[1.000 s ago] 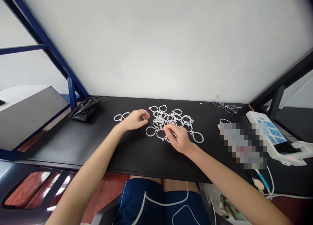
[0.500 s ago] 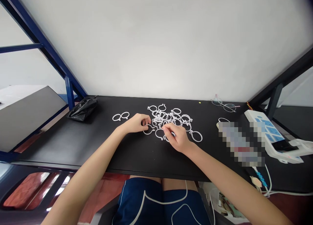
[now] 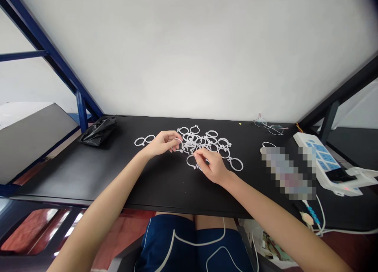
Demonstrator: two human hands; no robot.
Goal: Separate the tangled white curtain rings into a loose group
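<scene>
Rings [image 3: 195, 140], thin and white with small knobbed ends, lie heaped on the black tabletop [image 3: 159, 185], just right of the left hand [image 3: 163, 142] and to the far side of the right hand [image 3: 212, 165]. Pinched between thumb and fingers of the left hand is one ring [image 3: 182, 144], at the left border of the heap, so heap and held ring sit side by side with hardly any gap. The right hand comes in from the near right, its fingers curled and thumb tip against forefinger; whether anything is caught in that pinch I cannot tell. Just left of its fingertips lies a near ring [image 3: 187, 161], closer to the right hand than to the left. Being round, the rings offer no long axis, and which way the held one's knobbed end faces is hard to make out. Well left of the heap, beside the left wrist, a pair of rings [image 3: 144, 141] lies edge to edge; at the heap's right end an outlying ring [image 3: 242, 164] reaches toward the near right.
</scene>
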